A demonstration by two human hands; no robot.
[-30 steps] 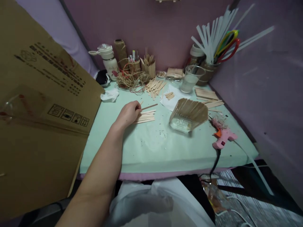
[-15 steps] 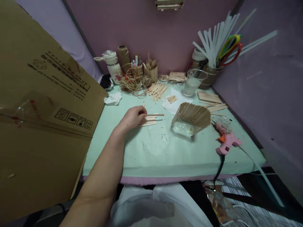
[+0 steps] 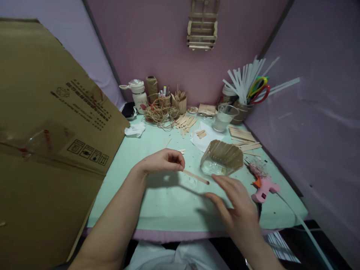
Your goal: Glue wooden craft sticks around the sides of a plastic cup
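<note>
My left hand (image 3: 168, 160) pinches one end of a wooden craft stick (image 3: 197, 177) above the table. The stick's free end, dark at the tip, points right and slightly down. Close to that end is my right hand (image 3: 234, 198), its thumb and fingers apart and nothing between them. Behind the right fingertips, a clear container (image 3: 215, 167) with craft sticks (image 3: 226, 152) standing along its side rests on the table. A few loose sticks (image 3: 182, 151) lie behind my left hand, mostly hidden by it.
On the right lies a pink glue gun (image 3: 266, 187) with its cord. Along the back stand a plastic cup (image 3: 222, 122), a pot (image 3: 240, 113) of glue sticks and scissors, tangled twine (image 3: 159, 114) and a bottle (image 3: 140, 99). A large cardboard box (image 3: 56, 150) borders the left.
My left hand has lifted the craft stick off the others and brought it nearer. My right hand has come into view from the lower right. The camera view has tilted upward.
</note>
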